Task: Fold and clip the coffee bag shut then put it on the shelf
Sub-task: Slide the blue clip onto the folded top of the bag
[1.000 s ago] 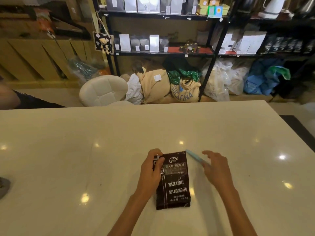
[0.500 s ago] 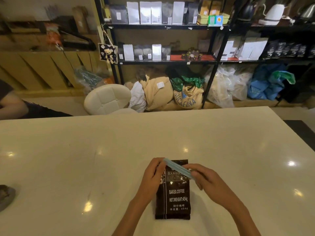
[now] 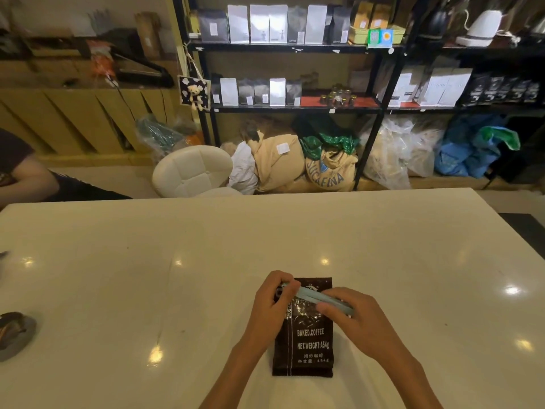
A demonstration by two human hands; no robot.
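Note:
A dark brown coffee bag (image 3: 306,343) printed "BAKED.COFFEE" lies flat on the white table (image 3: 147,276), its top end away from me. A long light-blue clip (image 3: 309,297) lies slanted across the bag's upper part. My left hand (image 3: 271,305) grips the clip's left end at the bag's top-left corner. My right hand (image 3: 354,317) pinches the clip's right end with fingers curled over it. Beyond the table stands a black shelf (image 3: 295,48) with rows of coffee bags.
A white padded stool (image 3: 191,169) stands past the table's far edge. Burlap sacks (image 3: 327,169) and plastic bags sit under the shelf. Another person's arm (image 3: 26,178) is at the far left. A dark dish (image 3: 14,335) rests at the table's left edge.
My right hand picked up the blue clip from beside the bag and brought it across the bag's top. My left hand now holds the clip's other end. The view tilted up slightly.

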